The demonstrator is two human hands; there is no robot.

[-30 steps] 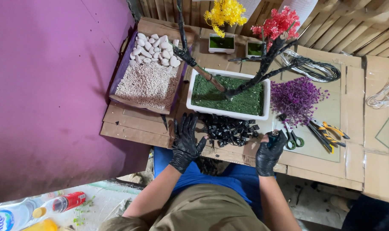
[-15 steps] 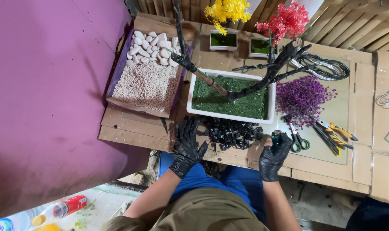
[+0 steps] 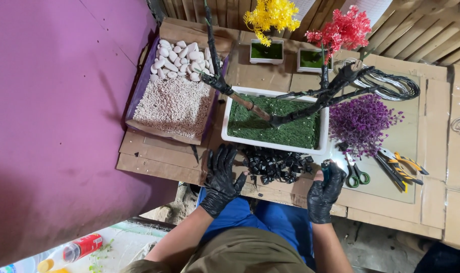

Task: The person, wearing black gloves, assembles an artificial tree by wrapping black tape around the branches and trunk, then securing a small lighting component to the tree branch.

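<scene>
1. Seen from above, a person in black gloves sits at a cardboard-covered table (image 3: 154, 162).
2. The left hand (image 3: 222, 174) lies flat on the table, fingers spread and holding nothing, its fingertips just beside a pile of small black pieces (image 3: 275, 164).
3. The right hand (image 3: 325, 189) is closed around a small dark object (image 3: 327, 169) with a bright glint at its tip; what it is cannot be told.
4. Just beyond the pile stands a white rectangular planter (image 3: 273, 121) lined with green moss-like matting. A dark bare-branched tree form (image 3: 310, 101) leans across it, with no leaves or blossoms on the branches.
5. By the look of things, the base and trunk are set but the decoration is not yet begun: a purple foliage bunch (image 3: 361, 121) lies loose to the right, and the black pieces sit unplaced.
6. A tray of white pebbles and pale gravel (image 3: 172, 96) rests at the left. Green-handled scissors (image 3: 356, 174) and yellow-handled pliers (image 3: 399, 167) lie near the right hand. Two small finished trees, yellow (image 3: 271, 17) and red (image 3: 341, 30), stand at the back.
</scene>
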